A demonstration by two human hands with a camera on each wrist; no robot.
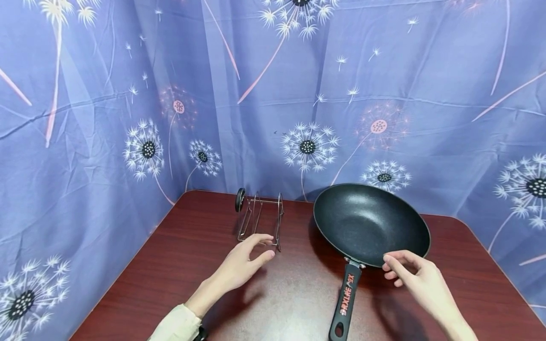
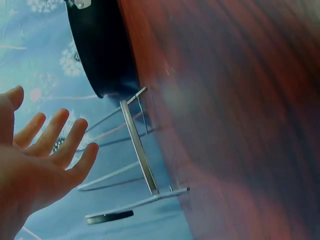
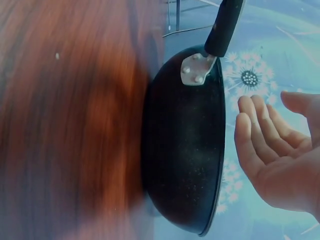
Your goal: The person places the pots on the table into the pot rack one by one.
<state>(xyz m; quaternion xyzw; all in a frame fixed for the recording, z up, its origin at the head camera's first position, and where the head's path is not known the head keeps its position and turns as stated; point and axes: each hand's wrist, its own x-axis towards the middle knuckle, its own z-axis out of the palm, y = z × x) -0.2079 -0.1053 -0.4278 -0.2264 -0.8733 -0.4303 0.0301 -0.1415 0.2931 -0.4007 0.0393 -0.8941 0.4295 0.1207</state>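
Left hand by a wire rack and right hand by a black pan hang loose and empty; the handle, toward the table's front edge, probably grips steadiest.

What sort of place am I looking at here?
Probably a makeshift filming or practice corner rather than a working kitchen: a dandelion-print curtain hangs behind and left of a wood-look table, which holds a frying pan and a wire rack.

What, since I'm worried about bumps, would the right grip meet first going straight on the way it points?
Most likely the black pan, near its rim; depth is unclear, so the right grip might pass above it.
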